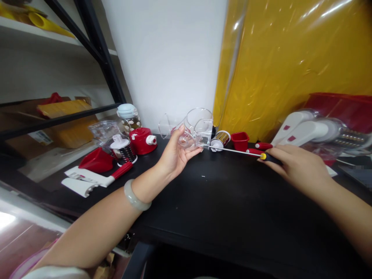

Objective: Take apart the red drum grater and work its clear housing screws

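Note:
My left hand (177, 157) is wrapped round a clear plastic grater housing (200, 116), raised over the black table. In my right hand (299, 164) is a screwdriver (238, 150) with a long metal shaft and a black and yellow handle. Its shaft points left, and the tip meets the lower right edge of the clear housing; whether it sits in a screw is too small to tell. Just behind the shaft lies a grater drum (221, 140) with a white end. Beside that drum stands a small red hopper (240, 141).
On the left are a red grater base (143, 141), another drum (124, 151), a red hopper (96, 159), white handle parts (87, 176) and a lidded bottle (128, 112). Bagged white and red grater parts (314, 128) fill the right side. A black-framed shelf (95, 42) rises at left.

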`<state>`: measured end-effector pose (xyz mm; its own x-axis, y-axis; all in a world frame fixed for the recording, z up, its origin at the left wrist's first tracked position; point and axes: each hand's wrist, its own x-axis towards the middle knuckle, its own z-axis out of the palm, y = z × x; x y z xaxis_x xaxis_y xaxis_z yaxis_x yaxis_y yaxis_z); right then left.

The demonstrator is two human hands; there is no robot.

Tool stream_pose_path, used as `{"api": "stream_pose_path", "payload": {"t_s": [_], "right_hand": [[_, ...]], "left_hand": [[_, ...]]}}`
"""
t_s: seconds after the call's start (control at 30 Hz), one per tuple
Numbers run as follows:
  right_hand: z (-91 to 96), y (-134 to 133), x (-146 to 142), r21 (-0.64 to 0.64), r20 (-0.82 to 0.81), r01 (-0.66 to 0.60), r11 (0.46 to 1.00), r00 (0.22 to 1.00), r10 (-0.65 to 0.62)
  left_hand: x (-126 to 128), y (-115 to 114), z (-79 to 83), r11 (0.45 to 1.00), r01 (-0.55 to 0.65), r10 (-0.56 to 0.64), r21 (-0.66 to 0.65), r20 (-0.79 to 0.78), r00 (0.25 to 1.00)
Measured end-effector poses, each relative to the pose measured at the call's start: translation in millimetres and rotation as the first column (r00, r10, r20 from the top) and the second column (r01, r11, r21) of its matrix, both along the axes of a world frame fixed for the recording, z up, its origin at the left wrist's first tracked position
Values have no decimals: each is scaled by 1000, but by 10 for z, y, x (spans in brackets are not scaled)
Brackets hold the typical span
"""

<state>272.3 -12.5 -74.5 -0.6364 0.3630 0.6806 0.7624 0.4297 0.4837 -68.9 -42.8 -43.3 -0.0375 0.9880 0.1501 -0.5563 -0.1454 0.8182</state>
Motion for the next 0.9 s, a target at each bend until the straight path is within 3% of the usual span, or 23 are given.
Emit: {"api": "stream_pose_path", "payload": {"t_s": [0.9], "right_hand": [[-28, 33, 24, -178, -61, 5, 984, 998, -17]], "left_hand": [[21, -12, -15, 999, -35, 34, -13, -14, 999]]}}
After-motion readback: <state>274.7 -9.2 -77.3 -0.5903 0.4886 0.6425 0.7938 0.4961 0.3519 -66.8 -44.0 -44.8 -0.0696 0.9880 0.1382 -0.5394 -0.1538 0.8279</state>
